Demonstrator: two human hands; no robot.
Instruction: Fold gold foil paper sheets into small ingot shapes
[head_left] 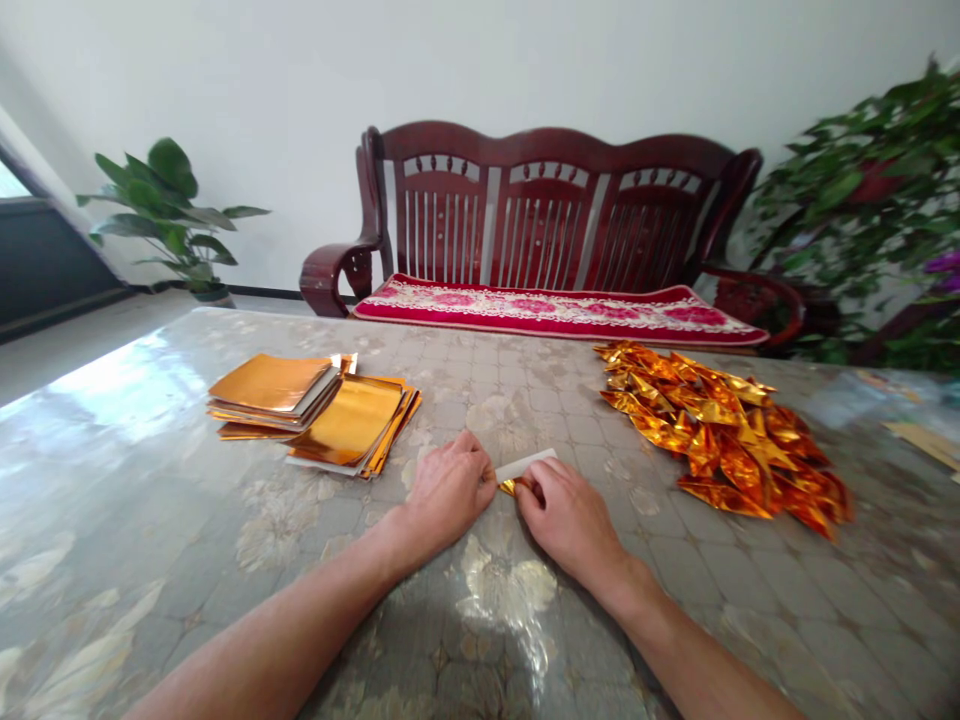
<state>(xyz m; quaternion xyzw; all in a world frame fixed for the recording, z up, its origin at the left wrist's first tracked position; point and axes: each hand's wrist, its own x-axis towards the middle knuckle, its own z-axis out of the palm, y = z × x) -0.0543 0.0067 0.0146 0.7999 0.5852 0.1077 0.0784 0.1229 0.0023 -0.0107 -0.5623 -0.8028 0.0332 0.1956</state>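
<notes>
Between my hands, low over the table, is a small sheet of gold foil paper (pixel 525 466) with its pale back partly showing and a strip of gold at its lower edge. My left hand (pixel 452 478) has its fingers closed on the sheet's left end. My right hand (pixel 564 505) pinches the right part, thumb and fingers curled together. Much of the paper is hidden by the fingers. To the left lie two stacks of flat gold foil sheets (pixel 349 420). On the right is a heap of folded gold foil pieces (pixel 720 430) with pointed ends.
A patterned, glossy cover lies over the table (pixel 315 610). Clear plastic (pixel 870 400) rests at the right side. Beyond the table stand a dark wooden bench (pixel 555 220) with a red floral cushion (pixel 555 305), a potted plant (pixel 176 215) and leafy greenery (pixel 862 190).
</notes>
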